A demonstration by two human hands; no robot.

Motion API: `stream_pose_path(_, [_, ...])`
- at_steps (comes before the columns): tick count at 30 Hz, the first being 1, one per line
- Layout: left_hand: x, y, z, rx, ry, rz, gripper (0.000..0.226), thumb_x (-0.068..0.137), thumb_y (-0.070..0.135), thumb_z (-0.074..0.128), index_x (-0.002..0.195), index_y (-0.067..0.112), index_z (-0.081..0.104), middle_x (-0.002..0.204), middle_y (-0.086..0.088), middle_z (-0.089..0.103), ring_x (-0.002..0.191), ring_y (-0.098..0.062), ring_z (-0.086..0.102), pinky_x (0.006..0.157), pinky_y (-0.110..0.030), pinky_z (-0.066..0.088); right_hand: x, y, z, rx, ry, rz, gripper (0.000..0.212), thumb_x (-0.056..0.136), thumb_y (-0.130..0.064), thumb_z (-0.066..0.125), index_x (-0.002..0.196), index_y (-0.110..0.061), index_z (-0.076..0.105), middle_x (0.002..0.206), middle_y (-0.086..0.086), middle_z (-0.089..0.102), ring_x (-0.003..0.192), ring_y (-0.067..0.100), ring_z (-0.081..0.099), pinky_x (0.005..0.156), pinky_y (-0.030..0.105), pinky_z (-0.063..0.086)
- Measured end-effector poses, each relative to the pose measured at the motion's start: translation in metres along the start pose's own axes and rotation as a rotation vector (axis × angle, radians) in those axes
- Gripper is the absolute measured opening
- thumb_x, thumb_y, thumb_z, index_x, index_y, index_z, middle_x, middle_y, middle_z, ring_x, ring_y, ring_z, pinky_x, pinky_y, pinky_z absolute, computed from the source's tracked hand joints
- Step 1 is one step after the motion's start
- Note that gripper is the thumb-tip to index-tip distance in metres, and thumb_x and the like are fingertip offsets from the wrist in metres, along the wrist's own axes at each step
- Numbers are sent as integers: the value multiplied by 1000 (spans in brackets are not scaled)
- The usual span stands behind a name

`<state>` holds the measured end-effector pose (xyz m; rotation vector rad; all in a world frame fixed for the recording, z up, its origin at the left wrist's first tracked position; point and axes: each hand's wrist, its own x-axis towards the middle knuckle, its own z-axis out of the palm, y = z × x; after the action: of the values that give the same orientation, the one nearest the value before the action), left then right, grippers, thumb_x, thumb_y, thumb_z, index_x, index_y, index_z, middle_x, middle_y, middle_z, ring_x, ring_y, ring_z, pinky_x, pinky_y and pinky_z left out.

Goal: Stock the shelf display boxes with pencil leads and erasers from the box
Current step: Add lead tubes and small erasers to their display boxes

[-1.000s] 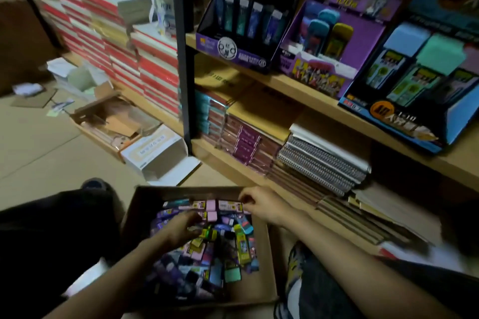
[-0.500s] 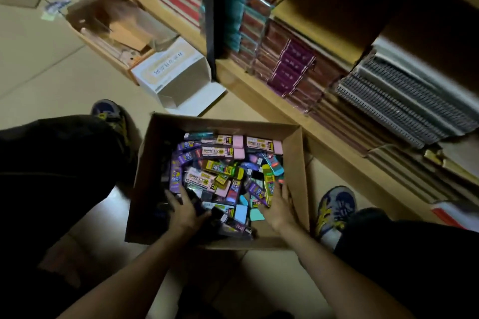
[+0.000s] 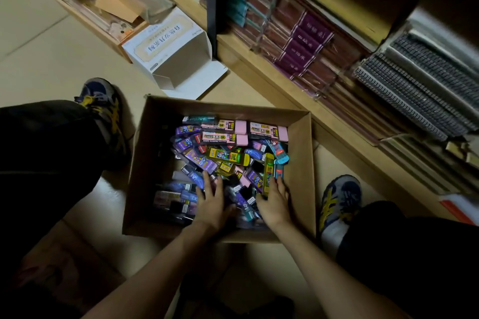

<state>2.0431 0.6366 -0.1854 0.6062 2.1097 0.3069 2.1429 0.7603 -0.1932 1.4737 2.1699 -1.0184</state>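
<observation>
You look straight down at a pale floor (image 3: 39,59) in dim light. A wooden shelf (image 3: 280,77) runs diagonally across the upper right. On it are rows of purple-spined books (image 3: 303,46) and, further right, stacked spiral notebooks (image 3: 414,90).

Your 2 legs, in dark trousers, frame the picture on the left and right. Between them, on the floor just beside the shelf, sits an open cardboard box (image 3: 300,163). This is the box you stock from, and a loose heap of small packs fills it.

Beyond it, a white box (image 3: 171,44) with printed lettering lies open on its side, touching the shelf's dark upright. Your left shoe (image 3: 103,111) and right shoe (image 3: 339,202), grey with yellow markings, stand on either side of the cardboard box.

Both hands are inside the box at its near edge. Your left hand (image 3: 211,202) lies flat on the heap, its grip apart and the fingers spread over dark packs. Your right hand (image 3: 274,202) rests beside it, grip also apart. Its fingers are fairly straight and touch the lower end of a yellow pack (image 3: 268,173).

Pink erasers (image 3: 269,129) in printed sleeves lie along the far side of the box. Purple lead cases (image 3: 199,158) crowd the left and middle.
</observation>
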Motion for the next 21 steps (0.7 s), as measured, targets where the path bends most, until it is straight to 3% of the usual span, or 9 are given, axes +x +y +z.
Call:
stream_pose_path(1, [-2,0,-1,-41,44,24,75,95,36,51,152,12,8,156,-16,-21,142,-44,13,114,-45,21,-1,0,-1,41,20,-3,65,90,-23,57,147,-10,28,157,5,12,143,25,14,116,32,15])
stream_pose_path(3, [-6,0,-5,-105,201,35,56,96,34,50,143,13,31,157,-11,11,125,-37,46,93,-43,44,-1,0,-5,148,83,-4,50,90,-18,57,137,-8,44,147,9,31,136,25,32,110,28,26])
stream_pose_path(4, [-8,1,-9,-116,287,11,46,96,37,48,135,15,39,148,-10,29,112,-36,56,82,-43,48,0,0,-7,195,121,2,41,90,-16,57,129,-6,51,139,10,40,127,25,42,103,26,31])
stream_pose_path(6, [-9,-2,-20,-135,403,-54,37,94,42,49,121,17,47,127,-9,44,99,-34,59,73,-43,49,3,0,-13,255,168,23,31,89,-13,58,119,-5,56,126,12,47,112,26,51,92,23,36])
stream_pose_path(10, [5,-25,-34,-233,505,-99,39,91,31,59,119,5,50,124,-17,43,109,-33,51,90,-45,48,11,2,-16,393,215,58,24,92,-11,57,113,0,57,120,14,50,106,24,54,84,19,37])
stream_pose_path(13, [17,-31,-41,-559,543,-289,51,86,34,65,112,-7,49,121,-26,44,108,-38,48,98,-41,38,15,0,-13,469,270,60,19,91,-11,58,107,0,58,112,18,55,95,21,53,76,19,36])
stream_pose_path(17, [33,-25,-47,-879,559,-501,67,81,48,67,112,-7,47,120,-29,51,113,-40,51,99,-45,41,20,-7,-4,538,310,116,20,86,-10,65,102,1,57,103,18,51,86,22,49,70,19,36])
stream_pose_path(20, [39,-16,-49,-864,583,-612,75,79,50,68,123,-3,38,132,-28,41,120,-41,45,100,-43,37,22,-12,-2,606,309,140,24,84,-8,67,104,-1,54,98,11,51,86,22,52,60,10,38])
stream_pose_path(21, [39,-12,-49,-841,585,-649,77,78,48,70,126,-2,36,136,-28,37,122,-42,42,100,-44,35,22,-13,-2,641,283,150,28,84,-7,67,108,-3,52,98,11,53,89,23,54,65,11,42])
